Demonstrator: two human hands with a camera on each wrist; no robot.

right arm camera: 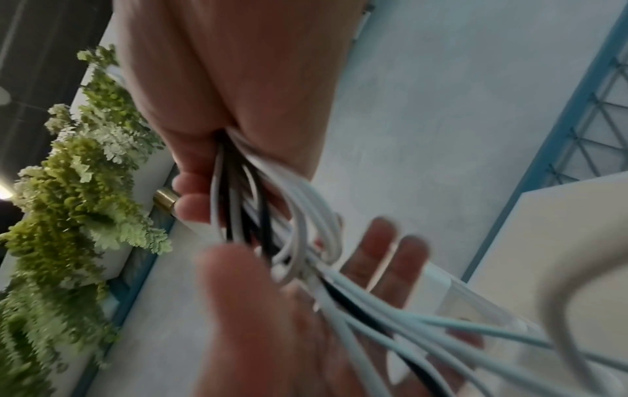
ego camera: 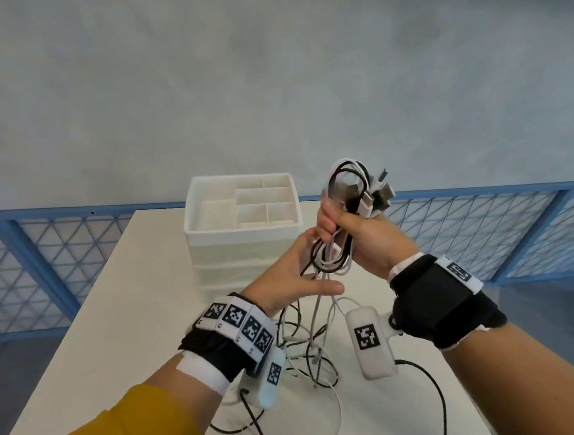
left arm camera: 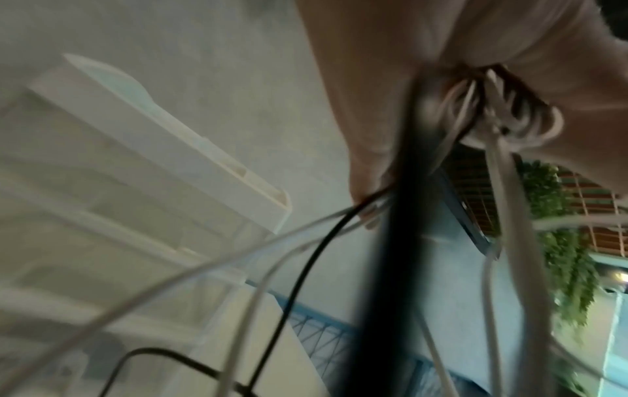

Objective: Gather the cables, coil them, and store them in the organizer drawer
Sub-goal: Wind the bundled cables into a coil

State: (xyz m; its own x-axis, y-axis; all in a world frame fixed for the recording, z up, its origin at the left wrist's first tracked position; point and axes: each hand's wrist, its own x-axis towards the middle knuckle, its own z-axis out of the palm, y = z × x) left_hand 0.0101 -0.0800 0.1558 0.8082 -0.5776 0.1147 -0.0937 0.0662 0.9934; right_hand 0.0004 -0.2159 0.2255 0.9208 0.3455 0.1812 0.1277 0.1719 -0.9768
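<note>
My right hand [ego camera: 341, 226] is raised in front of the organizer and grips a bundle of white and black cables [ego camera: 350, 184], with loops and plug ends sticking out above the fist. The right wrist view shows that hand [right arm camera: 204, 174] closed around the strands [right arm camera: 299, 215]. My left hand [ego camera: 295, 273] is open just below and left of the bundle, its palm turned toward the hanging loops. Its straight fingers [right arm camera: 384, 263] lie behind the strands. The rest of the cables [ego camera: 306, 349] trail down from the bundle into a loose tangle on the table.
A white organizer [ego camera: 242, 216] with an open, divided top tray stands at the back of the white table [ego camera: 118, 326]; its side shows in the left wrist view [left arm camera: 170, 161]. Blue mesh railing [ego camera: 48, 263] runs behind the table. Black sensor leads cross the table's near edge.
</note>
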